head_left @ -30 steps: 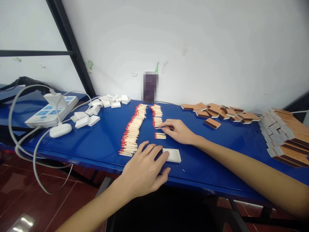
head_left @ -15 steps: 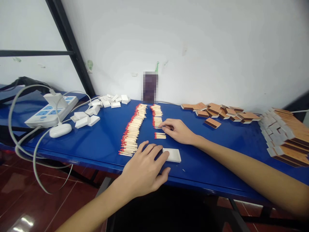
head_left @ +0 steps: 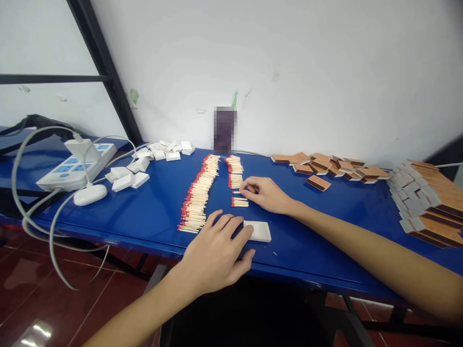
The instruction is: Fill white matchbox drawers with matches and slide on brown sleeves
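My right hand (head_left: 263,193) has its thumb and forefinger pinched at the plain end of a single match (head_left: 236,193), its head pointing left. That match lies between a short row of red-headed matches (head_left: 235,168) above it and a small group of matches (head_left: 240,202) below. My left hand (head_left: 220,250) rests palm down with fingers apart, its fingertips over the left end of a white matchbox tray (head_left: 261,231); whether they touch it is hard to see. A longer slanting row of matches (head_left: 197,195) lies beyond the left fingertips.
White matchbox trays (head_left: 135,166) are heaped at the back left, near a power strip (head_left: 77,168) with cables and a white charging case (head_left: 90,195). Brown matchbox sleeves (head_left: 325,167) lie at the back right; stacked matchboxes (head_left: 430,202) stand at the far right. The blue table (head_left: 311,255) meets a wall.
My right hand has drawn one match slightly toward me, parting it from the short row's lower end. My left hand has stayed in place.
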`<state>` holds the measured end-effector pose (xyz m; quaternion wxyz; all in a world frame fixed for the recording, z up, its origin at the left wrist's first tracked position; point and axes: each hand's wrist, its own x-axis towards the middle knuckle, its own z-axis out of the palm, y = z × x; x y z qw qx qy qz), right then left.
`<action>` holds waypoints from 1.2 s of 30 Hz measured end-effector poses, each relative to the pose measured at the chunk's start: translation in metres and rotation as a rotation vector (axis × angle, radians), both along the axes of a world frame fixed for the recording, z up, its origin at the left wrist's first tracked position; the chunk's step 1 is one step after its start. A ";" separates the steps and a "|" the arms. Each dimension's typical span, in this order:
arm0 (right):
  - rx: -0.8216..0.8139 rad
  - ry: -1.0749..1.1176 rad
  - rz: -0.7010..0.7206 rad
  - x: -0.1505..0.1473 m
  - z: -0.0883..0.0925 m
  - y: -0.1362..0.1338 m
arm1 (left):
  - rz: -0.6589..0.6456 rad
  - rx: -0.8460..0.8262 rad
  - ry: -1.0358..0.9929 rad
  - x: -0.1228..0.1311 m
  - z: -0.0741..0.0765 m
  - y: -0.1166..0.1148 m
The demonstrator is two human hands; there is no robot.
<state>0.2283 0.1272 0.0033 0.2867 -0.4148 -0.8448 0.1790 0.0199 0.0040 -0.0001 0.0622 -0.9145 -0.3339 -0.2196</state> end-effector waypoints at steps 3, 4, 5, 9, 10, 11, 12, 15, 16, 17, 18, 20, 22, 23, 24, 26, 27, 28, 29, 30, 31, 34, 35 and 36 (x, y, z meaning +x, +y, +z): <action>-0.028 0.019 -0.004 0.000 0.001 -0.001 | -0.001 0.004 -0.006 0.000 0.000 0.000; -0.037 0.024 -0.003 -0.001 0.001 -0.001 | -0.002 0.004 -0.006 0.000 0.000 0.000; -0.044 0.028 0.000 -0.001 0.001 -0.001 | -0.001 0.005 -0.006 0.000 0.000 0.000; -0.062 0.044 0.019 -0.001 0.003 -0.004 | -0.001 0.000 0.000 0.000 0.000 0.000; -0.066 0.047 0.026 -0.002 0.004 -0.004 | -0.001 -0.002 0.001 0.000 0.000 0.000; -0.071 0.050 0.034 -0.002 0.004 -0.005 | -0.001 -0.005 0.002 -0.001 0.000 0.000; -0.075 0.051 0.042 -0.002 0.005 -0.006 | -0.001 -0.006 0.003 -0.001 0.000 0.000; -0.080 0.054 0.070 -0.002 0.007 -0.007 | -0.003 0.000 0.000 0.000 0.001 0.000; -0.081 0.057 0.080 -0.002 0.007 -0.008 | -0.003 0.002 -0.001 0.000 0.000 0.000; -0.081 0.062 0.086 -0.002 0.007 -0.008 | -0.002 0.003 -0.001 0.000 0.000 0.000; -0.078 0.068 0.087 -0.002 0.006 -0.007 | -0.002 0.003 0.000 0.000 0.000 0.000; -0.062 0.081 0.066 -0.001 0.005 -0.007 | -0.002 0.004 0.001 0.000 0.000 0.000; -0.038 0.079 0.042 -0.001 0.005 -0.006 | -0.002 0.004 -0.001 0.000 0.000 0.000; -0.027 0.070 0.040 -0.001 0.005 -0.006 | -0.002 0.003 -0.001 0.000 0.000 0.000; -0.018 0.054 0.050 -0.001 0.005 -0.007 | -0.001 0.000 -0.001 0.000 0.000 0.000; -0.008 0.024 0.086 -0.001 0.005 -0.008 | 0.001 -0.005 0.000 0.000 0.001 0.000; -0.008 0.016 0.104 -0.001 0.006 -0.008 | 0.001 -0.008 0.000 0.000 0.001 0.000; -0.013 0.014 0.120 -0.001 0.006 -0.008 | 0.000 -0.009 0.000 0.000 0.001 0.000; -0.020 0.018 0.128 -0.001 0.006 -0.008 | -0.001 -0.010 0.000 0.000 0.001 0.000; -0.027 0.026 0.127 -0.001 0.006 -0.008 | 0.000 -0.012 -0.001 0.000 0.001 0.000; -0.031 0.035 0.113 0.000 0.006 -0.008 | 0.000 -0.015 0.000 0.000 0.001 0.000; -0.005 0.041 0.022 0.000 0.005 -0.005 | 0.001 -0.018 0.002 0.000 0.001 0.000; 0.014 0.031 -0.010 0.000 0.004 -0.004 | 0.001 -0.015 0.001 0.000 0.001 0.000; 0.034 0.013 -0.032 0.000 0.004 -0.004 | 0.000 -0.012 -0.001 0.000 0.000 0.000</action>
